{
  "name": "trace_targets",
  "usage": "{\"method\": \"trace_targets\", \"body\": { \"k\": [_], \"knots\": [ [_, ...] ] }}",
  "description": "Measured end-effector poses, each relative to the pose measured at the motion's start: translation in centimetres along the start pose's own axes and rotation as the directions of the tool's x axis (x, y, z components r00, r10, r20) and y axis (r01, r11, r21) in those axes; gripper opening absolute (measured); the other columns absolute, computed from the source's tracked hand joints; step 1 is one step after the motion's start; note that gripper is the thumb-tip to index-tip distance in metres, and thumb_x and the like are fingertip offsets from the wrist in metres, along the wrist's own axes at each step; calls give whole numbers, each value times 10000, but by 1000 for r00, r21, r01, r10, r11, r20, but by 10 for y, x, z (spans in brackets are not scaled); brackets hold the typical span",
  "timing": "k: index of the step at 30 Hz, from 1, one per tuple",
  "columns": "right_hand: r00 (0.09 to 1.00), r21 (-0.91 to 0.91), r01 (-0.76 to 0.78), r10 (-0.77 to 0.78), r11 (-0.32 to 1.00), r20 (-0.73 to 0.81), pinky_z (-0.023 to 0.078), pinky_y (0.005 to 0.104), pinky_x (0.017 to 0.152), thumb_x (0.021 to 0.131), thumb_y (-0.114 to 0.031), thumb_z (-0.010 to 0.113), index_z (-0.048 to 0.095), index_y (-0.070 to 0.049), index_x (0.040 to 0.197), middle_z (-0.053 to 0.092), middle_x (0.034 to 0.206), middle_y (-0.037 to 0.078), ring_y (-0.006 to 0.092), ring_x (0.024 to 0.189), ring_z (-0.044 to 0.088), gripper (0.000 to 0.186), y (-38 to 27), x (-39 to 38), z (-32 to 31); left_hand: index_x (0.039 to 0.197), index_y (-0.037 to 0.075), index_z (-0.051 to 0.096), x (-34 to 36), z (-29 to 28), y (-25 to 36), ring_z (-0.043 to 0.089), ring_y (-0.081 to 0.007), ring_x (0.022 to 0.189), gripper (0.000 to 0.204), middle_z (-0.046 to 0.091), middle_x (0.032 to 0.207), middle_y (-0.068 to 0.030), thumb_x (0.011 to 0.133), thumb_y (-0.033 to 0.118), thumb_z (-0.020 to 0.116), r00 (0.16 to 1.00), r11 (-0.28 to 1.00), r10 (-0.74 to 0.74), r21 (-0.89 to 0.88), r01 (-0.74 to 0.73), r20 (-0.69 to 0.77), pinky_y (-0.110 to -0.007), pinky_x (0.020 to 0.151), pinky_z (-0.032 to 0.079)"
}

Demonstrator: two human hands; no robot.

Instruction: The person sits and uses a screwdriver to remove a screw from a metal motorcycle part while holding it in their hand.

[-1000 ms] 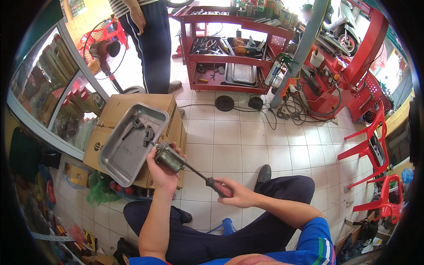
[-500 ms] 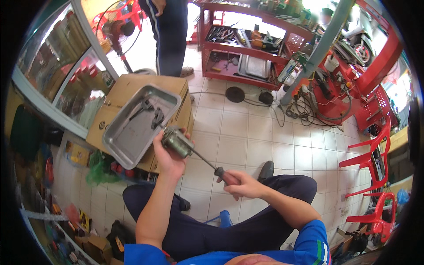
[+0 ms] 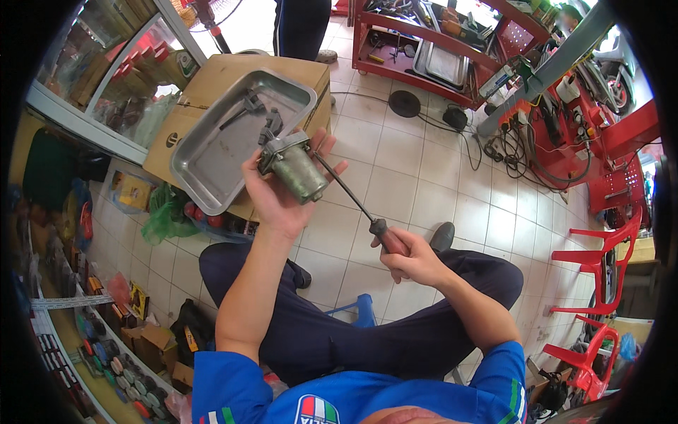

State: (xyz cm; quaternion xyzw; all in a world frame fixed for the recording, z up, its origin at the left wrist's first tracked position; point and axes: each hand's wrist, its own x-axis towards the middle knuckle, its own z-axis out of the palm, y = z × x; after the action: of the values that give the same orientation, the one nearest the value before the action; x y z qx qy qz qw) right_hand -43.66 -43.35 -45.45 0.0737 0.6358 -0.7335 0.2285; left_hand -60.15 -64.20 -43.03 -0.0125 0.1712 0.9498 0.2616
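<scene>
head view: left hand (image 3: pixel 279 194) wrapped around a grey-green metal cylinder (image 3: pixel 300 172), fingers clamped on its body, held in the air over the near right edge of the steel tray (image 3: pixel 205 159). right hand (image 3: pixel 413 260) fist-closed on the dark handle of a screwdriver (image 3: pixel 353 201), shaft running up-left with its tip at the cylinder's capped end. since half a second ago the cylinder has come up closer and tilted, cap end more toward the tray, screwdriver following along at the same spot. reads as still working that end, nothing has come off yet. tray sits on a cardboard box (image 3: pixel 233 74) and holds a few small dark parts near its far corner.
</scene>
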Motion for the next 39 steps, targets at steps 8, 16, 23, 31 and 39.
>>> {"method": "trace_targets", "body": {
  "k": [8, 16, 23, 31, 39],
  "knots": [
    [1000, -23, -4, 4, 1000, -7, 462, 258, 498, 887, -128, 622, 593, -22, 1192, 528, 697, 2, 94, 521, 554, 325, -3, 0, -1, 1313, 74, 548, 2, 0, -1, 483, -363, 1347, 633, 540, 1380, -229, 897, 539, 438, 1000, 999, 1, 32, -1, 17, -667, 1095, 367],
    [1000, -21, -8, 8, 1000, -14, 473, 255, 512, 886, -129, 626, 593, -12, 1196, 547, 727, 8, 93, 542, 565, 334, -5, -2, 0, 1307, 73, 552, 0, 2, -4, 464, -365, 1366, 625, 525, 1395, -241, 899, 532, 434, 1000, 997, -1, 76, -1, 21, -680, 1095, 363],
    [954, -284, 273, -298, 919, -45, 532, 273, 589, 910, -132, 643, 500, -29, 1330, 593, 1007, 86, 111, 766, 622, 455, 25, 2, 3, 1448, 49, 442, -1, -1, -4, 472, -325, 1365, 723, 503, 1439, -187, 909, 530, 427, 998, 995, 13, 94, -19, 63, -684, 1095, 346],
    [964, -64, -262, 265, 963, 35, 536, 309, 588, 898, -142, 700, 443, -45, 1390, 602, 980, 104, 134, 769, 633, 563, -13, 1, 14, 1340, 45, 535, -1, -7, -6, 492, -301, 1327, 646, 589, 1296, -166, 907, 518, 454, 997, 997, -3, 79, -4, 77, -696, 1089, 350],
    [880, -580, 440, -457, 686, 127, 532, 293, 669, 881, -174, 723, 449, -38, 1370, 596, 932, 98, 154, 696, 615, 577, 34, 10, 0, 1288, 54, 570, 1, -8, -7, 503, -316, 1300, 601, 614, 1224, -174, 912, 509, 456, 998, 997, -1, 76, -4, 58, -688, 1098, 354]
  ]
}}
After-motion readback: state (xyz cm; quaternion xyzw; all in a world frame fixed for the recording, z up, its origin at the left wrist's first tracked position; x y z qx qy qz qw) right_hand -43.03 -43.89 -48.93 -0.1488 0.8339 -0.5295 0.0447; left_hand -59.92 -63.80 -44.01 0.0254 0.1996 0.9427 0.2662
